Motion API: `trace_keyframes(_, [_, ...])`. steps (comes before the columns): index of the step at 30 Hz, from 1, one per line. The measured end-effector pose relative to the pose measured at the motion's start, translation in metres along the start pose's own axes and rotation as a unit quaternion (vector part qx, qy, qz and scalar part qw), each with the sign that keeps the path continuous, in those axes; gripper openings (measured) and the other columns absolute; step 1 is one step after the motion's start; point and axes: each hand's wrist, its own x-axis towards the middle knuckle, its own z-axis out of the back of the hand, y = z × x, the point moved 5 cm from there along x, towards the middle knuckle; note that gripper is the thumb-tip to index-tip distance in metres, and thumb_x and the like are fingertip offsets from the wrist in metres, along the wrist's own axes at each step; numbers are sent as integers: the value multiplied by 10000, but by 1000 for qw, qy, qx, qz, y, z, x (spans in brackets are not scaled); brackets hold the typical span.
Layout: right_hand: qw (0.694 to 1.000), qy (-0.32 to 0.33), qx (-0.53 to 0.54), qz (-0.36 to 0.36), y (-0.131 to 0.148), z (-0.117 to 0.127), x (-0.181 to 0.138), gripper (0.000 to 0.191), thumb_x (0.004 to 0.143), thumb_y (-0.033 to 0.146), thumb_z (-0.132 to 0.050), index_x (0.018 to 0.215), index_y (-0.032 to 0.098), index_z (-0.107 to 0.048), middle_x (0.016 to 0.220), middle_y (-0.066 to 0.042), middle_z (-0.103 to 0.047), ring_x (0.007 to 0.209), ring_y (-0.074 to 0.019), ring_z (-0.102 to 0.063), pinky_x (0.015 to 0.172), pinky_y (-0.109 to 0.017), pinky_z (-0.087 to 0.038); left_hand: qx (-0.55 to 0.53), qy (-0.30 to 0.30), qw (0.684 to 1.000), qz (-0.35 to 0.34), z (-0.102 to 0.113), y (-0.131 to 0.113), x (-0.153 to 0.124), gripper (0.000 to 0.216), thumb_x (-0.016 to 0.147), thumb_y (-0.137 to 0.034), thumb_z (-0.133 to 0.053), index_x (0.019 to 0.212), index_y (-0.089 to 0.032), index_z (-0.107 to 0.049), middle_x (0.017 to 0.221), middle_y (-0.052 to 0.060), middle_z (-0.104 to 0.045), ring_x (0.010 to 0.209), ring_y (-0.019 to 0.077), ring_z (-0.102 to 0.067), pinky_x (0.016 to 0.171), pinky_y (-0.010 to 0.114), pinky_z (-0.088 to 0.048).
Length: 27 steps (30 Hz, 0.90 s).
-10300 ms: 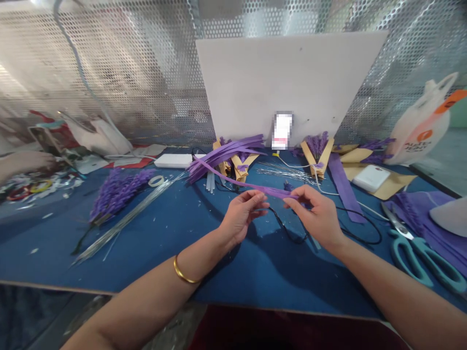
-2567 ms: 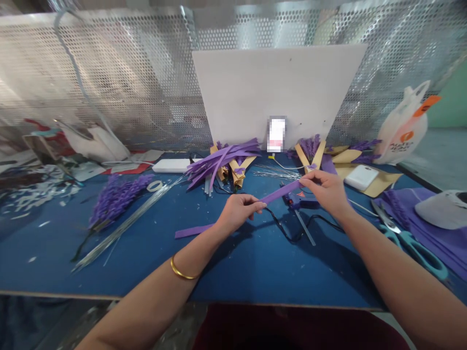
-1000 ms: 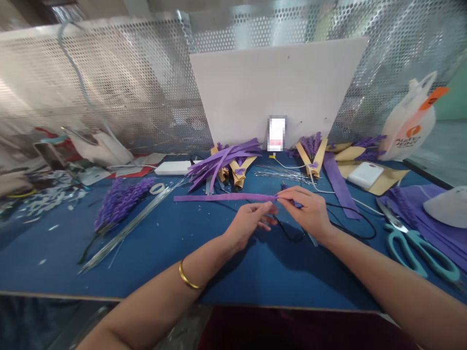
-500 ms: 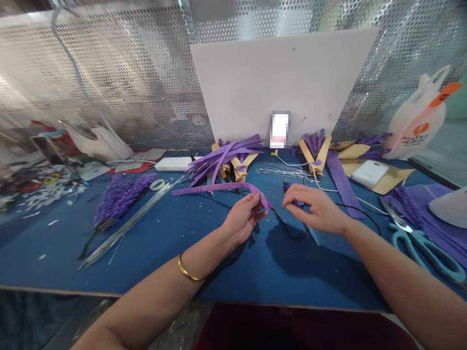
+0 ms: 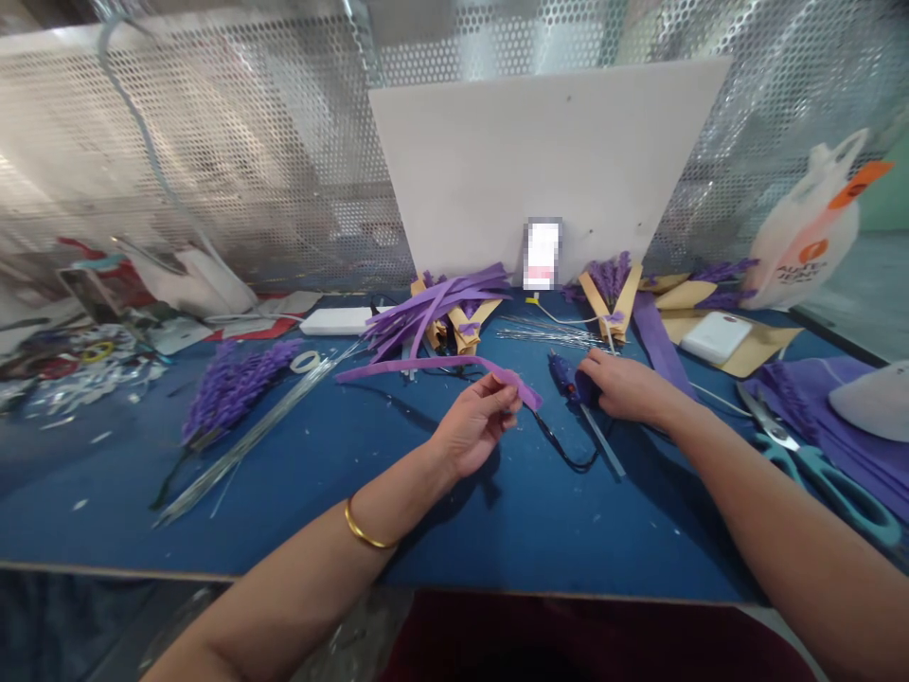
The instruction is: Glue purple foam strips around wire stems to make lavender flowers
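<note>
A narrow purple strip [image 5: 418,364] runs left from my left hand [image 5: 474,431], which pinches it near its right end between thumb and fingers. Its short end sticks out past the fingertips, and the long part hangs over the table. My right hand [image 5: 625,386] is closed around the handle of a dark blue glue gun [image 5: 562,374]. The gun's nozzle points away from me, and a clear glue stick [image 5: 603,443] juts from its back toward me. Most of the handle is hidden by the fingers. A black cord [image 5: 561,455] loops on the table between both hands.
Purple strips [image 5: 440,308], small paper-wrapped bouquets [image 5: 612,303] and thin wires [image 5: 546,332] lie behind the hands. Purple flower stems [image 5: 238,384] and a wire bundle [image 5: 284,403] are left. Scissors [image 5: 816,464] and purple sheets [image 5: 859,417] lie right. A phone [image 5: 543,254] leans against a white board [image 5: 546,161].
My right hand has moved slightly right and closed on the glue gun's handle, leaving more of the gun visible. The strip's short end in my left hand has shifted a little right.
</note>
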Motion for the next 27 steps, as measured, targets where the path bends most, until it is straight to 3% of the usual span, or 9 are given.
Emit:
trace_keyframes(3, [990,-101,95,-21,-1,18,-4,268,700,140,-519,967,152,-530,980,-104,-546,767,-213,-574,648,-315,-408,14,7,1000,-24,-3,-5,-2,164,707,-136,-724,819,-153,-606,807,-4,-595,594,51,-534,492,168,-387])
trace_keyframes(6, [929,-234,284,-45,4,42,-19,155,751,200,-531,906,191,-528,828,-42,-565,701,-186,-560,617,-297,-428,24,2,997,-67,-3,-11,-4,111,711,-109,-675,739,-156,-578,888,5,-614,614,74,-582,510,188,-420])
trace_keyframes(8, [886,-270,374,-46,15,52,-29,108,808,250,-516,907,211,-535,750,-12,-576,629,-161,-554,569,-276,-435,27,-9,995,-91,-3,-15,-4,111,697,-91,-648,698,-158,-559,875,1,-616,611,83,-596,511,191,-428])
trace_keyframes(10, [871,-267,411,-26,30,60,-37,128,839,279,-511,943,214,-547,744,-8,-598,614,-150,-569,545,-260,-444,24,-29,993,-108,0,-18,-4,104,679,-86,-632,681,-158,-556,841,-3,-616,606,84,-601,511,187,-433])
trace_keyframes(13, [868,-276,412,28,51,69,-44,117,836,271,-548,933,207,-562,780,-23,-615,648,-149,-590,578,-258,-459,13,-64,991,-117,4,-20,-3,85,652,-97,-625,669,-152,-562,804,-1,-623,605,89,-610,524,188,-452])
trace_keyframes(19, [898,-307,269,162,77,75,-49,143,815,268,-609,899,216,-506,849,-48,-596,682,-142,-573,606,-241,-447,-11,-109,986,-128,12,-27,-3,84,618,-106,-624,673,-155,-584,783,4,-647,650,111,-630,585,216,-496])
trace_keyframes(27, [913,-297,211,184,88,70,-50,172,840,331,-585,914,200,-501,865,-66,-607,605,-116,-546,518,-218,-380,-20,-111,982,-150,15,-34,-3,64,634,-109,-598,652,-167,-577,788,-3,-649,676,105,-614,596,212,-502])
